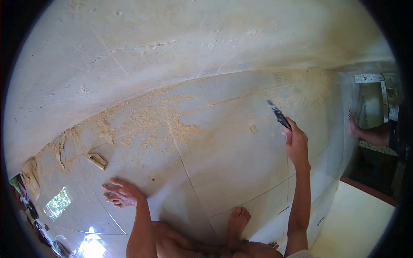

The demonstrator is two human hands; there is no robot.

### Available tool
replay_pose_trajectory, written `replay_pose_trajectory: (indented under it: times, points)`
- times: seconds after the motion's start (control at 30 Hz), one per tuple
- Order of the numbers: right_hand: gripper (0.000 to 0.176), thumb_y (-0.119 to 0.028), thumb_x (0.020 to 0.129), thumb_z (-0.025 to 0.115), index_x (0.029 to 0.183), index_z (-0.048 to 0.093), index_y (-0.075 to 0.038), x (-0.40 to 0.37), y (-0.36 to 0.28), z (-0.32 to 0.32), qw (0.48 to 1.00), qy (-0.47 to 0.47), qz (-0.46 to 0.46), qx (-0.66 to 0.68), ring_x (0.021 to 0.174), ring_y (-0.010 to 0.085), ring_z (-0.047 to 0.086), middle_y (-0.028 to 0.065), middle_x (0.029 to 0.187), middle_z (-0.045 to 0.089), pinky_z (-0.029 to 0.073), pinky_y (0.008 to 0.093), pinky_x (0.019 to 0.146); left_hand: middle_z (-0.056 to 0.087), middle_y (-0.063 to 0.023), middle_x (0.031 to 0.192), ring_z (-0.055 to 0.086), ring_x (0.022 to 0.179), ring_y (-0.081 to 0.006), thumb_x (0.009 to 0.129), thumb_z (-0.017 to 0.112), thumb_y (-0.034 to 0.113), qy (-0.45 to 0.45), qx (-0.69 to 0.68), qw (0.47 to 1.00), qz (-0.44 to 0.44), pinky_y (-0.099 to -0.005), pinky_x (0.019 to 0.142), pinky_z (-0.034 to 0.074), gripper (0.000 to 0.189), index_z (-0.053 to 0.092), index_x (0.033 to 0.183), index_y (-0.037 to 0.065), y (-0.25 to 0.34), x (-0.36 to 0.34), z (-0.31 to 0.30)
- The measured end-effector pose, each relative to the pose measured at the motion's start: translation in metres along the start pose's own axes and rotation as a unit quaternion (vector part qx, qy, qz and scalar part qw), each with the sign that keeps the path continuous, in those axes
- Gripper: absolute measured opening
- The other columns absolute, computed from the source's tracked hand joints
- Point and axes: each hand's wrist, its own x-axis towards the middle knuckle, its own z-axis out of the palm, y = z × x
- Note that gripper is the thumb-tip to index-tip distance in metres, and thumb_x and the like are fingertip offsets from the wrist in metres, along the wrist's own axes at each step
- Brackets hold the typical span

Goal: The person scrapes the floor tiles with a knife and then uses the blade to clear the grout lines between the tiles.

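My right hand (297, 139) is closed around the handle of a slim black tool with whitish smears (278, 115). Its narrow end points up and left above the tiled floor; whether it is a knife or a scraper I cannot make out. On the left, my left hand (122, 193) rests with spread fingers on or just over the tiles, holding nothing. A folded tan piece of paper or sandpaper (97, 161) lies a little beyond that hand. Crumbly beige debris (146, 118) is strewn along the foot of the pale wall (172, 47).
My bare foot (239, 219) stands on the tiles. Another person's leg (374, 135) reaches in from the right near a doorway (372, 101). A crumpled tan scrap (31, 178) and assorted items (32, 215) lie at the far left. A small beige lump (253, 128) sits mid-floor.
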Motion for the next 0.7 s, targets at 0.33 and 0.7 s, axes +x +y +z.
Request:
replay_pose_trajectory:
  times: [0.33,0.7]
  points:
    - [0.027,-0.009,0.093,0.054,0.116,0.059,0.002,-0.049,0.032,0.038,0.949,0.048,0.289,0.12,0.05,0.0127,0.04,0.0152,0.06,0.045,0.037,0.0261,0.048,0.035,-0.0212,0.141,0.036,0.129,-0.0364,0.096,0.025,0.058,0.007,0.009,1.0,0.004,-0.0523,0.1,0.032,0.063,0.033,0.144,0.017,-0.002,0.0,0.0]
    - [0.021,-0.008,0.094,0.052,0.111,0.061,0.001,-0.09,-0.001,0.068,0.958,0.041,0.221,0.181,0.052,0.0066,0.038,-0.001,0.061,0.046,0.033,0.0233,0.048,0.038,-0.021,0.138,0.037,0.128,-0.0347,0.096,0.026,0.058,0.032,0.013,0.999,0.003,-0.0517,0.101,0.03,0.062,0.035,0.143,0.018,0.001,0.002,0.001]
